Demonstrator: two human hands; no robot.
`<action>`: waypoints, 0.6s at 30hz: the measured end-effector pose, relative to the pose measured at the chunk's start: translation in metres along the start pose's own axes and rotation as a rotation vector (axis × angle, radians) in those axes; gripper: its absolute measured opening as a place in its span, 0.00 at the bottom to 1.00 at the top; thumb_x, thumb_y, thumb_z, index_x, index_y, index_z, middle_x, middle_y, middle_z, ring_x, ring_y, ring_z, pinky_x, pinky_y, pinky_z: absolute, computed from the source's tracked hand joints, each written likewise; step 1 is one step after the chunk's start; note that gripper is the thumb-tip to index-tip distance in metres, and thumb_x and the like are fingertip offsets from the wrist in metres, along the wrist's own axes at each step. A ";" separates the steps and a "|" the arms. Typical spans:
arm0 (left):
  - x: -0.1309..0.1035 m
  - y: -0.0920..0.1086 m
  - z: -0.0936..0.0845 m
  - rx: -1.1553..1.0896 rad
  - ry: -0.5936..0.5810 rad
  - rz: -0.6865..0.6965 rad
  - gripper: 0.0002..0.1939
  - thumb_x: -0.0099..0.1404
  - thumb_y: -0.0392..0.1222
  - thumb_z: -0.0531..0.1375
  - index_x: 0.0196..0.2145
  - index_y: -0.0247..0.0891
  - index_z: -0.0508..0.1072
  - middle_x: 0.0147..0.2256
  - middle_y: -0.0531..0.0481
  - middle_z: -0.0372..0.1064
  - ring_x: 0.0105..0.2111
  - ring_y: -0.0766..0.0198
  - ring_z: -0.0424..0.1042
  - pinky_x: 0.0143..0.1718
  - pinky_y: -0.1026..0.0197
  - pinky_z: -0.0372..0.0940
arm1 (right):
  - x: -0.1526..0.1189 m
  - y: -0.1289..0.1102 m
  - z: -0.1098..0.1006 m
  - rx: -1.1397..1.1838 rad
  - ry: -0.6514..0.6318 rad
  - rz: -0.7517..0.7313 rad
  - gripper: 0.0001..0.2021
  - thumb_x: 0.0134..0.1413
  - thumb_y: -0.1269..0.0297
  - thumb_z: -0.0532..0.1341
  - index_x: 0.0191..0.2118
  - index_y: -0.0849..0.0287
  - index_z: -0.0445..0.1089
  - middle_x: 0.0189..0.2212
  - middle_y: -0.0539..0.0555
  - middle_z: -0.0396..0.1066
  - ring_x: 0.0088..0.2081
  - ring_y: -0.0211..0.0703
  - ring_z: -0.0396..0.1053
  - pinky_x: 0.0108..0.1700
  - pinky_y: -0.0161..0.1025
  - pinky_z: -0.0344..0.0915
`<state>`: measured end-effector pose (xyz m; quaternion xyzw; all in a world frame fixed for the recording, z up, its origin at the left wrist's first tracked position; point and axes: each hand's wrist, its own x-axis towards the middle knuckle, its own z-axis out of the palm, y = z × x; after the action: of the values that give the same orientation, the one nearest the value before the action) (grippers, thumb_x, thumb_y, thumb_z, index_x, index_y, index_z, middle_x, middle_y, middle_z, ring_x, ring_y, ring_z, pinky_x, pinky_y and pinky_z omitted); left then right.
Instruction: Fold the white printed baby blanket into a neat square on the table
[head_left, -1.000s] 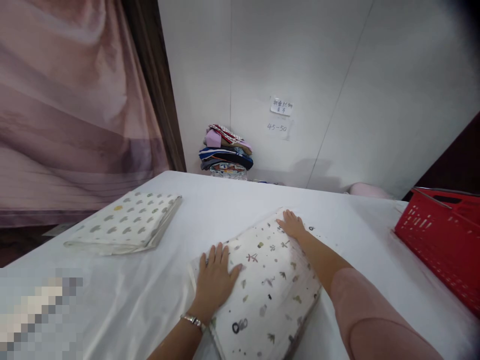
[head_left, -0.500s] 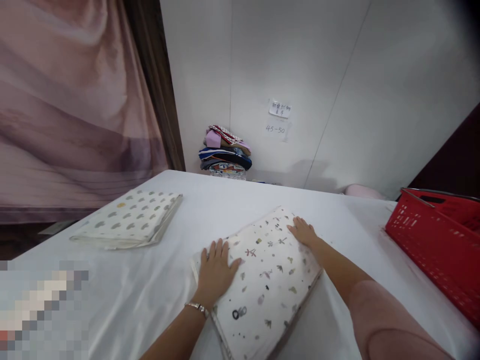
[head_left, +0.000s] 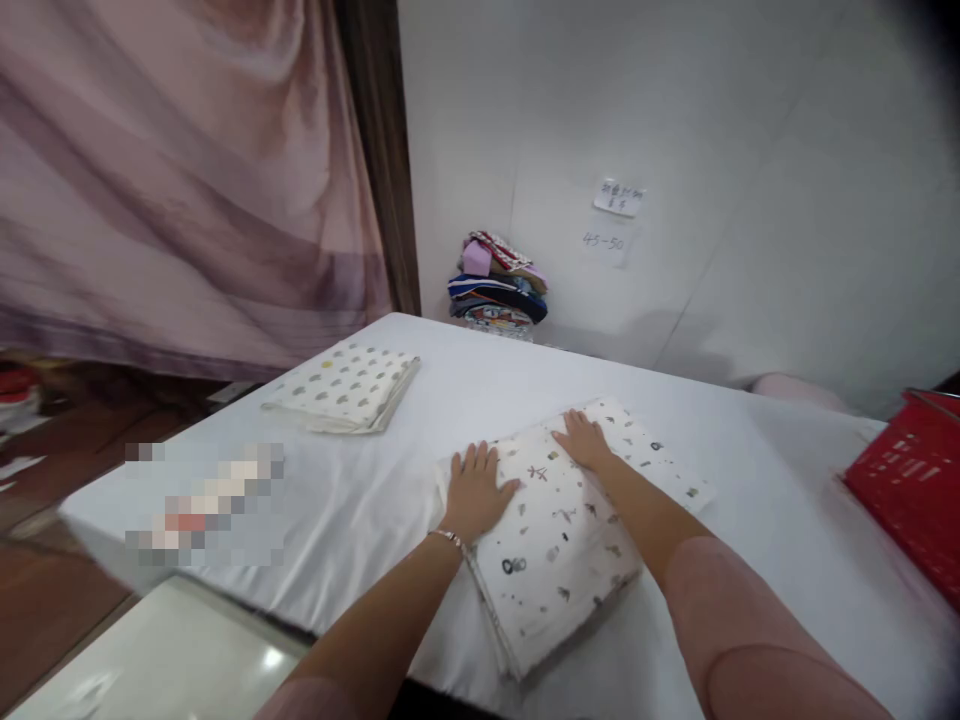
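Observation:
A folded white cloth (head_left: 555,540) with small printed figures lies on the white-covered table. My left hand (head_left: 476,495) rests flat on its upper left part, fingers spread, a bracelet at the wrist. Further right, my right hand (head_left: 585,440) lies on the cloth near its far edge, fingers apart. Beyond that hand, a printed flap of the cloth extends to the right. Neither hand grips anything.
A second folded cloth (head_left: 349,388) with grey motifs lies at the table's far left. A red basket (head_left: 911,480) stands at the right. Stacked fabrics (head_left: 499,285) are by the wall. A pale surface (head_left: 180,650) is at the lower left, near a pixelated patch.
The view has swung left and down. My right hand has moved inward over the cloth, and a flap now spreads out to its right. My left hand stays on the cloth.

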<state>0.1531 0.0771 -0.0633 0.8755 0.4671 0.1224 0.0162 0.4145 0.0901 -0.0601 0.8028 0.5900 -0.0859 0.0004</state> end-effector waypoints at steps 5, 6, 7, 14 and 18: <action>-0.001 0.001 0.000 -0.041 -0.015 -0.015 0.37 0.63 0.63 0.41 0.60 0.34 0.56 0.62 0.40 0.48 0.62 0.45 0.44 0.60 0.41 0.38 | -0.032 -0.025 0.004 0.020 0.065 -0.062 0.34 0.59 0.45 0.39 0.64 0.62 0.42 0.66 0.58 0.34 0.65 0.51 0.31 0.61 0.55 0.35; -0.001 0.001 0.000 -0.046 -0.018 -0.016 0.38 0.63 0.63 0.41 0.60 0.33 0.56 0.62 0.39 0.48 0.62 0.45 0.43 0.60 0.41 0.37 | -0.042 -0.033 0.007 0.015 0.064 -0.137 0.34 0.59 0.45 0.39 0.65 0.61 0.42 0.66 0.57 0.34 0.65 0.50 0.30 0.61 0.54 0.33; -0.001 0.001 0.000 -0.049 -0.023 -0.014 0.38 0.63 0.63 0.41 0.60 0.33 0.55 0.62 0.39 0.47 0.62 0.45 0.43 0.60 0.41 0.37 | -0.053 -0.040 0.009 0.008 0.046 -0.205 0.34 0.59 0.45 0.38 0.65 0.60 0.42 0.66 0.56 0.34 0.65 0.48 0.30 0.62 0.52 0.32; 0.000 0.001 -0.008 -0.139 -0.078 -0.010 0.34 0.63 0.58 0.45 0.60 0.33 0.55 0.62 0.40 0.46 0.62 0.48 0.43 0.61 0.42 0.39 | -0.108 -0.074 0.016 -0.016 0.003 -0.273 0.32 0.60 0.46 0.39 0.65 0.58 0.43 0.66 0.55 0.35 0.65 0.48 0.31 0.62 0.53 0.32; -0.001 -0.020 -0.024 -0.330 0.052 -0.036 0.24 0.67 0.47 0.44 0.56 0.35 0.61 0.62 0.44 0.48 0.62 0.58 0.46 0.61 0.52 0.47 | -0.128 -0.081 0.022 0.022 -0.015 -0.395 0.31 0.60 0.46 0.40 0.65 0.56 0.44 0.66 0.52 0.34 0.65 0.45 0.30 0.63 0.51 0.30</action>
<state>0.1304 0.0852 -0.0428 0.8490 0.4566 0.2197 0.1496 0.2979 -0.0088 -0.0558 0.6709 0.7349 -0.0968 -0.0205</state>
